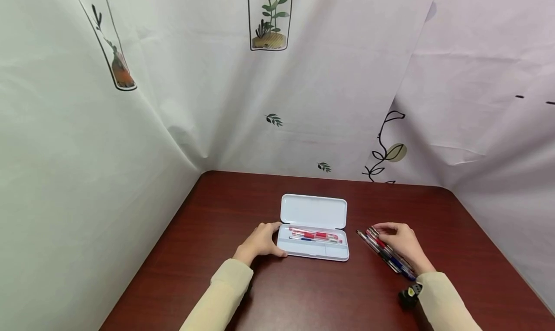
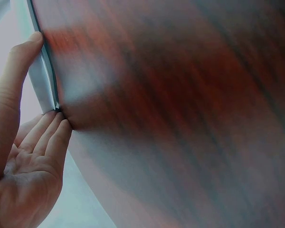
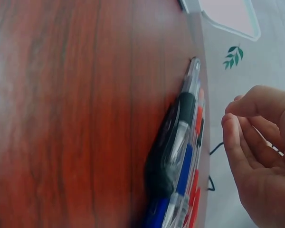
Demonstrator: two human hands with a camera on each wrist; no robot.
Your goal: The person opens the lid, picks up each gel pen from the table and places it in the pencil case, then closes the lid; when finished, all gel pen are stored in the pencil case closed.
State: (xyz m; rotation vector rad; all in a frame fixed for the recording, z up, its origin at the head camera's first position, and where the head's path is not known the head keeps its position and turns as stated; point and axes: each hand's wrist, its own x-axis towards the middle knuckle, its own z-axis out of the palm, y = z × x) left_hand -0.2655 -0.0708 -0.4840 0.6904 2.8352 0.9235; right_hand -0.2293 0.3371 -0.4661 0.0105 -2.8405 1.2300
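Observation:
A white pencil case (image 1: 314, 253) lies with its lid (image 1: 314, 211) raised at the back. Several red and blue pens (image 1: 318, 235) are inside it. My left hand (image 1: 259, 239) holds the case's left end, thumb at the near corner and fingers at the far one. In the left wrist view, the thumb (image 2: 32, 43) presses along the case's edge (image 2: 50, 78). To the right of the case lies a bunch of pens (image 1: 388, 254), black, blue and red. My right hand (image 1: 403, 242) is beside their far ends, fingers bent; no pen shows between its fingertips in the right wrist view.
Everything rests on a dark reddish wooden table (image 1: 312, 292). A pale curtain (image 1: 329, 104) with plant drawings hangs behind and at both sides. A small black device (image 1: 409, 295) sits at the right wrist.

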